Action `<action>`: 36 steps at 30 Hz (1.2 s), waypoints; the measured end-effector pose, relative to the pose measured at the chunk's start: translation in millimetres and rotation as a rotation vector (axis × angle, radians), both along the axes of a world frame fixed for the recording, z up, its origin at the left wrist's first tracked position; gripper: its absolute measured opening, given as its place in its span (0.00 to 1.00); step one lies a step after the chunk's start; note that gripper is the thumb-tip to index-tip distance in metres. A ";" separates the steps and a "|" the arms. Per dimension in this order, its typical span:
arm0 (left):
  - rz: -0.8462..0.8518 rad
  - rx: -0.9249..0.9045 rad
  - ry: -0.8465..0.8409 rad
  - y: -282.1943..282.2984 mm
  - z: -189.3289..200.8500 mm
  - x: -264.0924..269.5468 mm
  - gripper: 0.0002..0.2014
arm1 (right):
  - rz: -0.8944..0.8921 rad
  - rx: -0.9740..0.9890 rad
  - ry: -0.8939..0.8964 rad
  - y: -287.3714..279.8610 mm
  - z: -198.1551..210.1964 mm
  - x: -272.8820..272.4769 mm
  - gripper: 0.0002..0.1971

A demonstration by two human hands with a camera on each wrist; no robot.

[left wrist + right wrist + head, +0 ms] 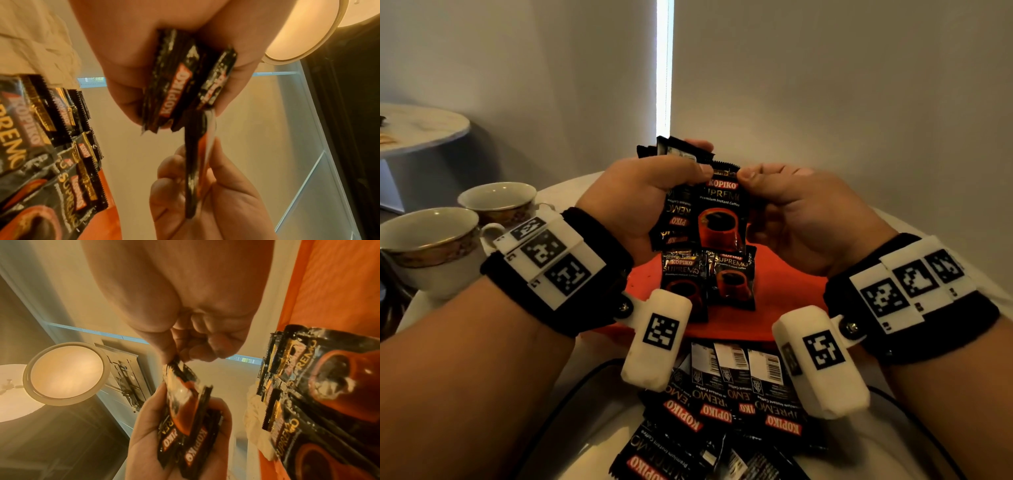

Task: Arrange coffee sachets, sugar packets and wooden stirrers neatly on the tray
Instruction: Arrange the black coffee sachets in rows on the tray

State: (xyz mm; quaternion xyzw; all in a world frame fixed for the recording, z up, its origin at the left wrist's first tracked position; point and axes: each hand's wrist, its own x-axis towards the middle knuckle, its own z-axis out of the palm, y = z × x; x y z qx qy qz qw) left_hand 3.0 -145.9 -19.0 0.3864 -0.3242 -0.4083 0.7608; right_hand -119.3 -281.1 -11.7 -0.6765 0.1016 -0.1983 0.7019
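head view: two teacups [431, 240] stand at the left on the surface [914, 240]. the left hand [640, 195] grips a bunch of coffee sachets [674, 219]; the right hand [801, 212] pinches the top corner of the front sachet [720, 212] above the orange tray [784, 291], where two sachets [705, 277] lie side by side.

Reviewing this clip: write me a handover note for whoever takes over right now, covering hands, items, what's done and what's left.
Left hand: grips a bunch of coffee sachets.
Right hand: pinches the top edge of the front sachet of that bunch.
Done: two sachets lie side by side on the orange tray.
Left: place the held sachets and the loose pile nearer the person. No sugar packets or stirrers are visible.
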 end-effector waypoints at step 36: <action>0.325 0.218 0.050 9.7 4.3 30.8 0.08 | -0.100 -0.225 0.570 -29.4 -15.6 -6.6 0.06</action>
